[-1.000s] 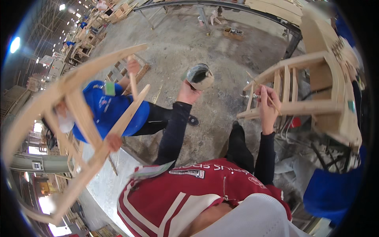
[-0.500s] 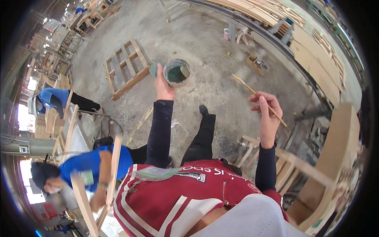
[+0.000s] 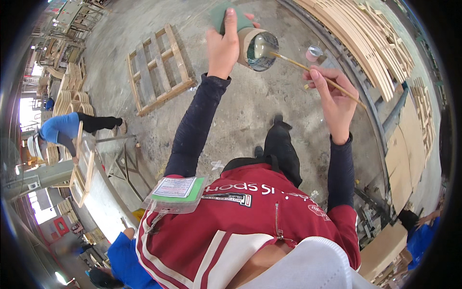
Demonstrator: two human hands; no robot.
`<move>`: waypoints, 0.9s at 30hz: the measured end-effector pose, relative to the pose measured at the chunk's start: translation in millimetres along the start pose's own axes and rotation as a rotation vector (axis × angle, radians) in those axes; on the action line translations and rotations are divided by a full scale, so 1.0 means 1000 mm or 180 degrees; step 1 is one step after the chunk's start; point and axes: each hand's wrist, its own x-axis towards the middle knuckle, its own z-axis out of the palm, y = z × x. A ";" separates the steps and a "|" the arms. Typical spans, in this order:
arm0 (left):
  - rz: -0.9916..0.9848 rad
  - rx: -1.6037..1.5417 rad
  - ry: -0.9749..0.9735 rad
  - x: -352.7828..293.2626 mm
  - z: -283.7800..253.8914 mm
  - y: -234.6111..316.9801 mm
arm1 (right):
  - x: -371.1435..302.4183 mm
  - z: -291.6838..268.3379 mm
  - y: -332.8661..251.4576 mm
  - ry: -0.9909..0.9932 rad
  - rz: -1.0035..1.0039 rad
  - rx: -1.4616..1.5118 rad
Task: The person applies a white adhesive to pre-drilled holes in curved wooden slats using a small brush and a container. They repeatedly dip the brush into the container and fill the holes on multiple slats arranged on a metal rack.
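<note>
Right now I see a small round can (image 3: 257,48), held up in front of me over the grey concrete floor (image 3: 240,111) and tipped on its side so its open mouth faces my right hand; its wall looks tan like cardboard, and the liquid inside shines glossy and pale. My left hand (image 3: 224,45) wraps it from the left, thumb straight up along a piece of dull green pad (image 3: 224,14) pressed against the can's back, fingers curled around the far side. Into the mouth goes a thin wooden stick (image 3: 317,77), smooth and pale. Its long axis slants from the can down toward the lower right, tip in the liquid, tail end sticking out past my right hand (image 3: 337,103). That hand pinches the stick between thumb and forefinger, the other fingers folded loosely under it.

Both my sleeves are dark and snug; my jacket (image 3: 250,226) is red with white stripes. On the floor to the left lies a slatted wooden pallet (image 3: 159,70). Bent pale wood strips (image 3: 365,43) are stacked along the right. At far left a person in blue (image 3: 62,127) bends over a wooden frame (image 3: 84,166).
</note>
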 end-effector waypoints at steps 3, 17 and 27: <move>-0.0347 0.1029 0.0271 0.081 0.003 -0.052 | 0.094 0.011 0.044 -0.0030 -0.0263 -0.0478; -0.0373 0.1722 -0.0408 0.455 -0.016 -0.226 | 0.430 0.073 0.202 0.0166 0.0605 -0.0498; -0.0686 0.2066 -0.1520 0.627 -0.058 -0.398 | 0.556 0.164 0.288 0.1689 0.1614 0.0405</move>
